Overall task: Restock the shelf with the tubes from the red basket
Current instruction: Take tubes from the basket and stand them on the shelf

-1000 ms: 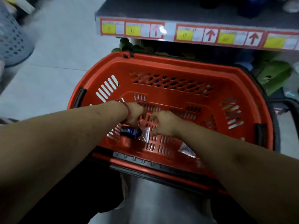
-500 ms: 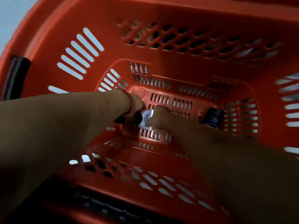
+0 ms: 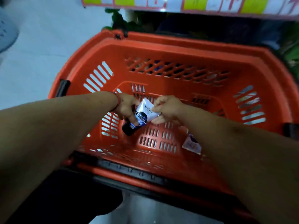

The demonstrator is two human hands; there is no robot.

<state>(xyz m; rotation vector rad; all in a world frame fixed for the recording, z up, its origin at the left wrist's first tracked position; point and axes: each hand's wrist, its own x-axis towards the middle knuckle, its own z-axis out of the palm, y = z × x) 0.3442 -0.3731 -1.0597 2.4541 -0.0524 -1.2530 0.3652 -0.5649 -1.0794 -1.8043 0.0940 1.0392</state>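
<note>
Both my hands are inside the red basket point(image 3: 161, 50), above its slotted floor. Between them they hold a white tube with a black cap and a dark blue label point(image 3: 142, 116). My left hand point(image 3: 127, 107) grips the cap end, thumb over the label. My right hand point(image 3: 166, 109) pinches the flat crimped end. A second tube point(image 3: 191, 143), pale with a dark patch, lies on the basket floor under my right forearm, partly hidden.
The shelf edge point(image 3: 186, 4) with yellow price tags and red arrows runs along the top. Green and dark products point(image 3: 119, 21) sit on the lower shelf behind the basket. A grey perforated bin point(image 3: 6, 34) stands on the pale floor at far left.
The view has pulled back from deep inside the basket. The white tube is lifted off the basket floor and now held between both hands, label facing up.
</note>
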